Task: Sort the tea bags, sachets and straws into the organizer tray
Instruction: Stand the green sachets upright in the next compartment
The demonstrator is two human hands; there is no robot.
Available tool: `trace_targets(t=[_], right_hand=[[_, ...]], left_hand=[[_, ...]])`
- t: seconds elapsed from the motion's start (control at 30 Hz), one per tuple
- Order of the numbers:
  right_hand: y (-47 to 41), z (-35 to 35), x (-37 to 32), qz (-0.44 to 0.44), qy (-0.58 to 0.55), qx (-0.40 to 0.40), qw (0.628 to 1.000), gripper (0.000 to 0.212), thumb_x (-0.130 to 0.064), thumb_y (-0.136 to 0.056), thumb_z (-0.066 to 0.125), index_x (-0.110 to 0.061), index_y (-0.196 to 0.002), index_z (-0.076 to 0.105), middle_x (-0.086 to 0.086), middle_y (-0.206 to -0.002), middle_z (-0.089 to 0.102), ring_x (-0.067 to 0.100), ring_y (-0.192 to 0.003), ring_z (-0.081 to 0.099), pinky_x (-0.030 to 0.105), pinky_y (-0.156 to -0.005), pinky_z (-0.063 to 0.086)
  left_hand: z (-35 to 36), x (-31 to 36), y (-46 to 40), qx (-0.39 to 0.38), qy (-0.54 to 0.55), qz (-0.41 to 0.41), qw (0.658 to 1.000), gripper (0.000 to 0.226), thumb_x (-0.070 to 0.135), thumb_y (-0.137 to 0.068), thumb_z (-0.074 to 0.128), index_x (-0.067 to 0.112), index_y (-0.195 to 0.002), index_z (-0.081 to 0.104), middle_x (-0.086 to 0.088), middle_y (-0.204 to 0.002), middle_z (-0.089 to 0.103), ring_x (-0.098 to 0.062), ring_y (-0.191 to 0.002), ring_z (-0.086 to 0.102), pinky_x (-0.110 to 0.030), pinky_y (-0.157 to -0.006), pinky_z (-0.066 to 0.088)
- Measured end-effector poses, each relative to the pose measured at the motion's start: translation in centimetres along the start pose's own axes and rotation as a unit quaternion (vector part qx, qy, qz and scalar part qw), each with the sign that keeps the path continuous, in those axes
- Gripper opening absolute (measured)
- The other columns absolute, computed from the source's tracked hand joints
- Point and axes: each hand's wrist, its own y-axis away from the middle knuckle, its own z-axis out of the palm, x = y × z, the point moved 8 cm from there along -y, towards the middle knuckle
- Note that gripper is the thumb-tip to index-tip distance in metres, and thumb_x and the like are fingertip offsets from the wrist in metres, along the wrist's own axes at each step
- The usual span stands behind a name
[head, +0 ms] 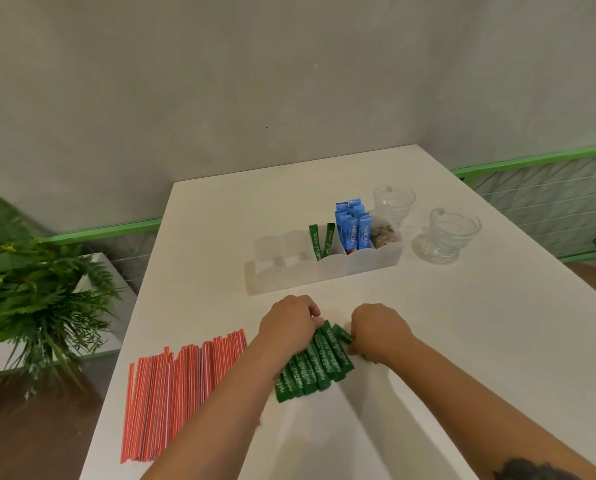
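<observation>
A row of several green stick sachets (312, 367) lies on the white table (220, 216) in front of me. My left hand (289, 323) holds the far ends of the sachets with curled fingers. My right hand (376, 332) pinches one green sachet at the row's right edge. Red-and-white paper straws (182, 379) lie in a wide pile to the left. The translucent white organizer tray (327, 268) stands further back, holding two green sachets (320, 242), several blue coffee sticks (353, 225) and brownish packets (384, 233) in its right compartments.
Two clear glass cups stand right of the tray, one (393, 202) behind and one (450, 233) nearer. A green fern plant (29, 299) stands off the table's left edge. A green railing (532, 157) runs behind, before a grey wall.
</observation>
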Motion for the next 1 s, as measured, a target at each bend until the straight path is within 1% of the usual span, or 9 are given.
trace_targets(t=[0.17, 0.3, 0.37, 0.43, 0.53, 0.67, 0.8, 0.9, 1.0], right_hand=[[0.0, -0.1, 1.2, 0.02, -0.057, -0.007, 0.998, 0.02, -0.026, -0.076, 0.07, -0.012, -0.09, 0.063, 0.004, -0.087, 0.064, 0.021, -0.082, 0.062, 0.027, -0.067, 0.048], [0.4, -1.6, 2.2, 0.018, -0.108, 0.004, 0.994, 0.021, -0.026, -0.078, 0.068, -0.012, -0.092, 0.063, 0.005, -0.095, 0.066, 0.02, -0.089, 0.063, 0.031, -0.074, 0.05], [0.6, -2.4, 2.7, 0.011, -0.143, 0.013, 0.99, 0.017, -0.025, -0.078, 0.07, -0.013, -0.086, 0.062, 0.005, -0.095, 0.066, 0.019, -0.086, 0.061, 0.031, -0.073, 0.049], [0.7, -2.9, 3.1, 0.007, -0.188, 0.023, 0.982, 0.019, -0.024, -0.075, 0.074, -0.017, -0.078, 0.057, 0.002, -0.088, 0.063, 0.015, -0.077, 0.057, 0.028, -0.067, 0.046], [0.7, -3.3, 3.5, 0.009, -0.245, 0.027, 0.969, 0.026, -0.022, -0.071, 0.079, -0.02, -0.08, 0.055, -0.003, -0.082, 0.06, 0.012, -0.07, 0.056, 0.025, -0.061, 0.044], [0.7, -3.6, 3.7, 0.003, -0.289, 0.024, 0.957, 0.04, -0.018, -0.069, 0.081, -0.021, -0.099, 0.056, -0.001, -0.08, 0.063, 0.015, -0.069, 0.061, 0.03, -0.064, 0.05], [0.5, -3.9, 3.6, -0.01, -0.333, 0.02, 0.943, 0.052, -0.011, -0.073, 0.078, -0.028, -0.115, 0.051, 0.002, -0.073, 0.062, 0.014, -0.057, 0.061, 0.025, -0.05, 0.048], [0.4, -4.3, 3.6, -0.017, -0.359, 0.029, 0.933, 0.047, -0.009, -0.079, 0.072, -0.028, -0.117, 0.051, 0.005, -0.071, 0.06, 0.017, -0.054, 0.061, 0.026, -0.05, 0.05], [0.2, -4.9, 3.5, -0.027, -0.377, 0.042, 0.925, 0.033, -0.01, -0.083, 0.068, -0.022, -0.111, 0.056, 0.009, -0.077, 0.064, 0.021, -0.055, 0.063, 0.03, -0.054, 0.054]], left_hand=[[0.5, 0.6, -0.1, -0.024, -0.043, -0.009, 0.999, 0.034, 0.038, -0.085, 0.063, 0.02, -0.115, 0.062, -0.005, -0.12, 0.059, -0.024, -0.109, 0.056, -0.037, -0.091, 0.048], [0.7, 0.6, -0.4, -0.044, -0.075, -0.026, 0.996, 0.046, 0.05, -0.08, 0.066, 0.017, -0.112, 0.063, -0.005, -0.116, 0.061, -0.023, -0.106, 0.057, -0.035, -0.088, 0.049], [0.9, 0.5, -0.6, -0.053, -0.082, -0.034, 0.995, 0.055, 0.053, -0.074, 0.07, 0.018, -0.116, 0.06, -0.004, -0.118, 0.059, -0.023, -0.108, 0.055, -0.035, -0.088, 0.049], [1.1, 0.5, -0.7, -0.054, -0.087, -0.042, 0.994, 0.06, 0.053, -0.07, 0.074, 0.02, -0.117, 0.059, -0.003, -0.119, 0.058, -0.023, -0.11, 0.055, -0.034, -0.088, 0.049], [1.4, 0.6, -0.9, -0.055, -0.085, -0.047, 0.994, 0.058, 0.049, -0.069, 0.077, 0.021, -0.117, 0.06, -0.003, -0.12, 0.058, -0.022, -0.11, 0.055, -0.034, -0.089, 0.049], [1.6, 0.9, -1.2, -0.06, -0.072, -0.045, 0.995, 0.052, 0.043, -0.073, 0.076, 0.02, -0.116, 0.061, -0.003, -0.12, 0.06, -0.022, -0.11, 0.056, -0.035, -0.092, 0.049], [1.6, 1.3, -1.5, -0.043, -0.023, -0.025, 0.998, 0.028, 0.029, -0.082, 0.069, 0.017, -0.106, 0.063, -0.003, -0.113, 0.064, -0.022, -0.106, 0.058, -0.034, -0.09, 0.048], [1.5, 1.4, -1.6, -0.035, -0.01, -0.016, 0.999, 0.014, 0.024, -0.086, 0.063, 0.017, -0.099, 0.064, -0.003, -0.109, 0.065, -0.022, -0.104, 0.058, -0.033, -0.089, 0.048], [1.3, 1.3, -1.7, -0.023, 0.006, -0.019, 1.0, 0.021, 0.03, -0.086, 0.063, 0.019, -0.103, 0.059, -0.002, -0.11, 0.064, -0.022, -0.105, 0.057, -0.034, -0.088, 0.047]])
